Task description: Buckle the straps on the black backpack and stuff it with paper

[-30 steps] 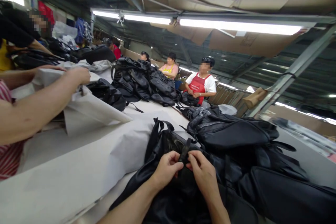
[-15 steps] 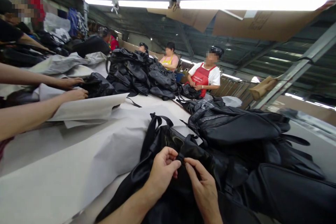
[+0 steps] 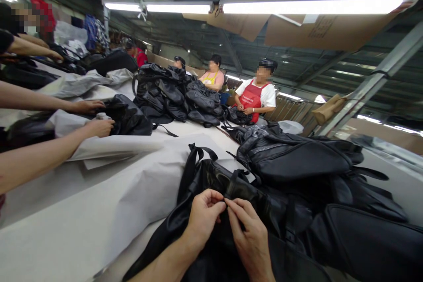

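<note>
A shiny black backpack (image 3: 214, 253) lies on the table in front of me, with a narrow black strap (image 3: 233, 181) running down its front. My left hand (image 3: 203, 217) is closed, pinching the strap's lower part between thumb and forefinger. From the other side my right hand (image 3: 248, 228) pinches at the same spot, its fingertips meeting the left ones. The fingers cover the strap's end, so any buckle there is hidden. A second strap with a small buckle (image 3: 290, 234) shows to the right of my right hand.
More black backpacks (image 3: 297, 158) are piled to the right. Another heap of black bags (image 3: 175, 92) stands mid-table. White sheeting (image 3: 145, 185) covers the left side, where a co-worker's hands (image 3: 97, 127) handle a black bag. A person in a red apron (image 3: 253, 97) works across the table.
My right fingers have moved left, up against my left fingertips at the strap. On the left, the co-worker's hands have shifted the sheeting, and more of their black bag shows.
</note>
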Motion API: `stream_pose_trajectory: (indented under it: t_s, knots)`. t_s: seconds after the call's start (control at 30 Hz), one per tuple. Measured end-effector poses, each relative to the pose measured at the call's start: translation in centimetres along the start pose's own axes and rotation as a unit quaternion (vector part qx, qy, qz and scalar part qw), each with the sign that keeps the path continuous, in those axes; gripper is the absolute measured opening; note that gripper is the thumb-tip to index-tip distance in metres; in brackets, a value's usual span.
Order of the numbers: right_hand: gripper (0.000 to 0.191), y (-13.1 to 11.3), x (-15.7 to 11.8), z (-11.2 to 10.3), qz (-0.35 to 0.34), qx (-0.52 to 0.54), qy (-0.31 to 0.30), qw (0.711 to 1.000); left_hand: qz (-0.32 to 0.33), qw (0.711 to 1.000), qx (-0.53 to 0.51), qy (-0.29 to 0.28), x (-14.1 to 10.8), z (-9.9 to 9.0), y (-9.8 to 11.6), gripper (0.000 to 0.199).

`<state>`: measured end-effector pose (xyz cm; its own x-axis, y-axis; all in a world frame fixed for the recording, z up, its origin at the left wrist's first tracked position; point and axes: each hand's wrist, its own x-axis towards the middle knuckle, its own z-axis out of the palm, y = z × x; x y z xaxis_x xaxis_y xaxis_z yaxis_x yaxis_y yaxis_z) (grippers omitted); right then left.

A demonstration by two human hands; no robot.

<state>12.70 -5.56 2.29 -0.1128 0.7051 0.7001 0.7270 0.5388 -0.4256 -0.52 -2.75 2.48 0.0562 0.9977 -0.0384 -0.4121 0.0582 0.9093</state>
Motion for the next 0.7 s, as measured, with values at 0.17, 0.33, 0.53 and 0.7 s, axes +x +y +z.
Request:
stream_pose_trajectory:
  t_s: [0.17,0.33,0.53,0.7]
  knots:
    - [0.02,0.11,-0.16,0.13,-0.014,0.004,0.033,0.999,-0.009,1.0,-0.001,0.013,0.24,-0.16,0.04,0.02]
    - [0.021,-0.19,-0.23,0.33,0.031,0.003,0.066,0.997,-0.029,0.999,-0.019,0.001,0.27,-0.34,0.12,0.021]
    - [0.023,-0.03,-0.52,0.69,0.18,0.08,0.043,0.979,0.008,1.0,0.02,-0.011,-0.08,-0.29,0.05,0.02]
    - [0.052,-0.43,-0.25,0.69,0.312,0.242,0.048,0.917,0.063,0.994,0.085,-0.007,-0.41,-0.22,-0.16,0.014]
